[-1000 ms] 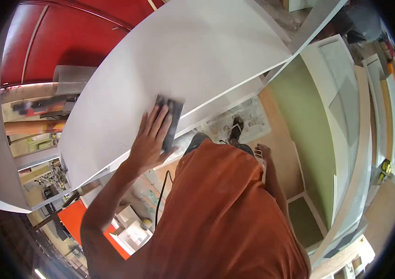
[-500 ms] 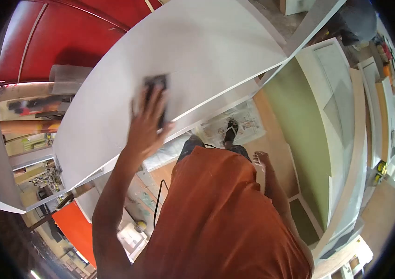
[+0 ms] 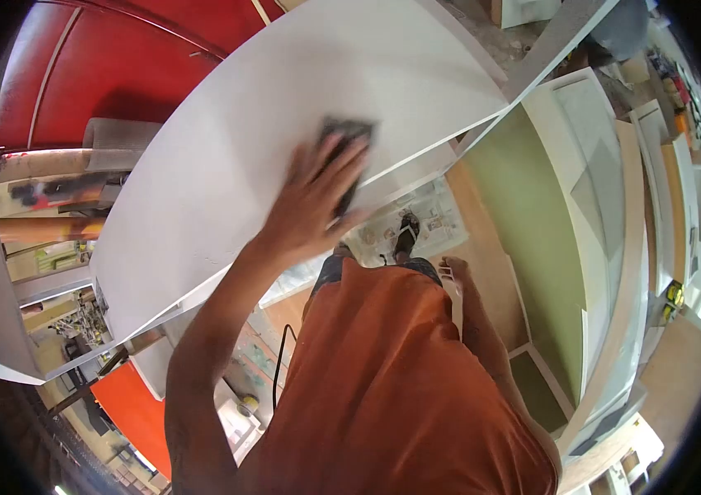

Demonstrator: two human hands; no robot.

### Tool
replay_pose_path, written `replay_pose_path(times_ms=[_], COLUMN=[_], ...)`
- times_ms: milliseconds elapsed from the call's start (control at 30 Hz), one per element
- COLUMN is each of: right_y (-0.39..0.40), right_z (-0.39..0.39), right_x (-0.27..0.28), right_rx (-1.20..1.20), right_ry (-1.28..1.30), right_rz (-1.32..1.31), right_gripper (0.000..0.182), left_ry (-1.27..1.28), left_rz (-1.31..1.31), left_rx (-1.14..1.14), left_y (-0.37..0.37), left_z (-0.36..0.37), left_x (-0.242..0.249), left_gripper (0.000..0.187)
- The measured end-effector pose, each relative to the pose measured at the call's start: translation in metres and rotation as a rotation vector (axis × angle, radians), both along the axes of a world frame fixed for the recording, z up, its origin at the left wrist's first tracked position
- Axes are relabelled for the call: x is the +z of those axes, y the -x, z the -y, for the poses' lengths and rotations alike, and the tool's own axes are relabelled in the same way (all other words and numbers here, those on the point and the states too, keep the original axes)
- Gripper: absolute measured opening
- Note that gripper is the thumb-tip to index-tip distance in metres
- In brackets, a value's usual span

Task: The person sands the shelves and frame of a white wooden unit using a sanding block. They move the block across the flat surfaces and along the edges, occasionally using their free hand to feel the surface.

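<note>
My left hand (image 3: 311,205) lies over a dark sheet of sandpaper (image 3: 349,129), its fingers stretched along it and pressing it flat on a white panel (image 3: 193,190). Part of the sheet is hidden under the palm, and its edges are smeared by motion. The panel is broad with a curved far edge and a straight near edge just in front of my body. My right hand (image 3: 454,271) hangs low at my right side, its fingers loosely bent and slightly apart, with nothing visible in them. It is nearest to a wooden board surface.
A green-faced cabinet panel (image 3: 523,239) with pale edges stands at my right. Newspaper (image 3: 441,216) covers the floor by my foot. A red surface (image 3: 136,62) is at the upper left, and an orange board (image 3: 132,412) at the lower left. A black cable (image 3: 278,363) hangs beside me.
My left hand has slid the sandpaper to the right across the white panel, slightly toward its far side. My right hand has shifted slightly; the panel stays in place.
</note>
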State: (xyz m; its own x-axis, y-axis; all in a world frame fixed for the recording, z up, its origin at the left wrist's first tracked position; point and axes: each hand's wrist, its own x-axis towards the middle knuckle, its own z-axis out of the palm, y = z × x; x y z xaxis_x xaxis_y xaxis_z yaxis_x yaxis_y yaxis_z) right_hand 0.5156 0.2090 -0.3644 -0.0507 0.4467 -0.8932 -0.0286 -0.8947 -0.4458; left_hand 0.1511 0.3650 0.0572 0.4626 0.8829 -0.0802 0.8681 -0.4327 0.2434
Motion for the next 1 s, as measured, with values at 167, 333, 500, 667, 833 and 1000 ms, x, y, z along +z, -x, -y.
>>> replay_pose_path(times_ms=[167,333,500,667,833,1000], right_y=[-0.001,-0.008,-0.02,-0.018,-0.007,0.006], right_z=[0.0,-0.004,0.001,0.009,-0.003,-0.014], right_x=[-0.022,-0.019,-0.022,-0.031,-0.035,-0.053], right_rx=[0.093,-0.03,0.062,0.062,-0.034,0.192], right_ry=[0.051,0.015,0.091,0.064,0.08,0.078], right_rz=[0.004,0.027,0.02,0.026,0.06,-0.042], right_gripper=[0.033,0.032,0.029,0.029,0.025,0.029], left_ry=[0.049,-0.133,-0.004,0.105,-0.157,-0.105], left_rz=[-0.096,0.126,-0.033,-0.164,0.078,0.034], left_rx=[0.005,-0.15,0.013,0.134,-0.115,0.003], left_y=[0.044,-0.058,-0.01,0.031,-0.057,-0.035], left_z=[0.048,-0.07,-0.006,0.053,-0.063,-0.029], left_x=[0.004,-0.015,0.008,0.013,-0.015,-0.01], left_gripper=[0.088,0.08,0.08,0.086,0.083,0.081])
